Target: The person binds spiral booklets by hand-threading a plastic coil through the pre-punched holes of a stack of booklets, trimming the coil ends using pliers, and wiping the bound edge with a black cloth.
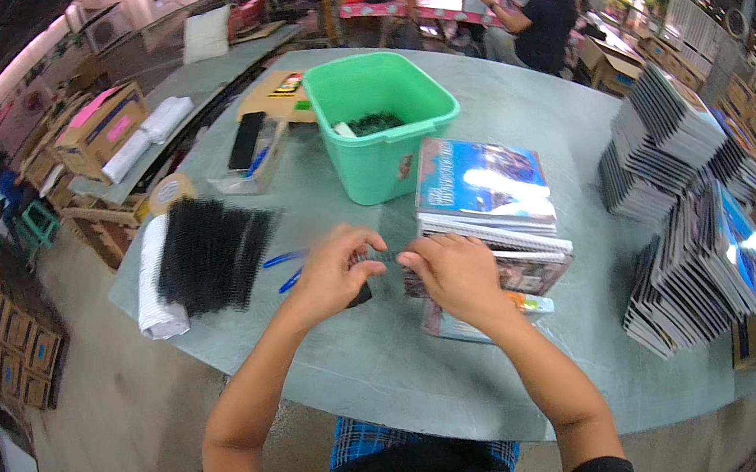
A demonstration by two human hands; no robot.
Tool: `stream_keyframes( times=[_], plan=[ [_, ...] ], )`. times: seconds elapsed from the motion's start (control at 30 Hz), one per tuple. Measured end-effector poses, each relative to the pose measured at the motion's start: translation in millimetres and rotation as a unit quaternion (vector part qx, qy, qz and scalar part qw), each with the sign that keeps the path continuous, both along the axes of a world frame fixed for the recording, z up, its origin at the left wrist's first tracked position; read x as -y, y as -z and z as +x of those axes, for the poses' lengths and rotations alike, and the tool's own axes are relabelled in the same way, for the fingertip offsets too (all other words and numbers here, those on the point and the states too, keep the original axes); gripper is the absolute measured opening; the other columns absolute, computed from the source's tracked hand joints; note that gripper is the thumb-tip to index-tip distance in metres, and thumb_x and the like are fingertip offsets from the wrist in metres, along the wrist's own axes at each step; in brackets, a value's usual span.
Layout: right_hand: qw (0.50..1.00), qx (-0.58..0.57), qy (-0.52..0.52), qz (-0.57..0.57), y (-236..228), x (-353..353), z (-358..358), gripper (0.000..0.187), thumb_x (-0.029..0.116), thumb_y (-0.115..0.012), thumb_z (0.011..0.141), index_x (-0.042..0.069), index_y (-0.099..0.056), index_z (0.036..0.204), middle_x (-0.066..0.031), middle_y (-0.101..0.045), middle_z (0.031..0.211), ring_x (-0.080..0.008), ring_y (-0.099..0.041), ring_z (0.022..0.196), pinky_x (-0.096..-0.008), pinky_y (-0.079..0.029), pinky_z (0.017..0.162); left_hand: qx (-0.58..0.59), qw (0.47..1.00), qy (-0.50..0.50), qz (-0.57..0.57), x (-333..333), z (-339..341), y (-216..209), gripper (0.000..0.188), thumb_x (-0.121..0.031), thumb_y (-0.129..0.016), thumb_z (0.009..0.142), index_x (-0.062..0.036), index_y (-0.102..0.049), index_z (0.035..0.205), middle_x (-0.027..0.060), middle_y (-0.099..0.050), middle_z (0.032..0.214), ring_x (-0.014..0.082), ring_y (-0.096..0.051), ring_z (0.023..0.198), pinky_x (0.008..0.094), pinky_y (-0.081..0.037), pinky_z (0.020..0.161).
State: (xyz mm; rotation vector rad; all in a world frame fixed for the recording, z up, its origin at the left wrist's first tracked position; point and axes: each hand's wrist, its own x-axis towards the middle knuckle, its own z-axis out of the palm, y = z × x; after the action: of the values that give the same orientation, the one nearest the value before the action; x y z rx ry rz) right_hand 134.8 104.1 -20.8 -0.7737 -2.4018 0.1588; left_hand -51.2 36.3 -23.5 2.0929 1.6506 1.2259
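Observation:
My left hand is curled beside the books, with a gap between its thumb and fingertips. A short piece of dark binding coil shows at those fingertips, sticking out from the spine edge of a spiral-bound book. My right hand is closed on that edge, thumb toward the coil. On top, farther back, lie books with a blue glossy cover; another book lies underneath. Left of my left hand are blue-handled pliers, partly hidden. A small black item lies under my left wrist.
A heap of black plastic coils rests on a white roll. Behind stands a green bin with dark scraps, beside a clear tray and black phone. Book stacks fill the right side. A person sits farther back.

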Motion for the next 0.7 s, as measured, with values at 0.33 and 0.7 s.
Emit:
stream_keyframes(
  times=[0.33,0.7],
  plan=[
    [0.997,-0.079,-0.018,0.002,8.9,-4.0,-6.1,0.020,0.013,-0.065,0.076,0.010,-0.055,0.094,-0.0069,-0.061,0.078,-0.0265,-0.059,0.076,-0.0377,-0.042,0.062,0.122,0.981,0.060,-0.140,-2.8,-0.8,-8.5,0.040,-0.033,-0.052,0.090,-0.0040,-0.051,0.118,0.0026,-0.053,0.083,0.0098,-0.051,0.072,0.0245,-0.044,0.060],
    [0.992,-0.124,-0.036,-0.002,5.5,-6.1,-5.9,0.016,0.008,-0.060,0.075,0.009,-0.058,0.091,-0.0075,-0.055,0.089,-0.0264,-0.056,0.084,-0.0397,-0.043,0.068,-0.049,0.943,-0.231,-0.236,-24.0,-75.6,111.1,0.060,-0.021,-0.075,0.067,-0.0036,-0.050,0.118,0.0188,-0.061,0.106,0.0333,-0.058,0.101,0.0375,-0.045,0.087]
  ],
)
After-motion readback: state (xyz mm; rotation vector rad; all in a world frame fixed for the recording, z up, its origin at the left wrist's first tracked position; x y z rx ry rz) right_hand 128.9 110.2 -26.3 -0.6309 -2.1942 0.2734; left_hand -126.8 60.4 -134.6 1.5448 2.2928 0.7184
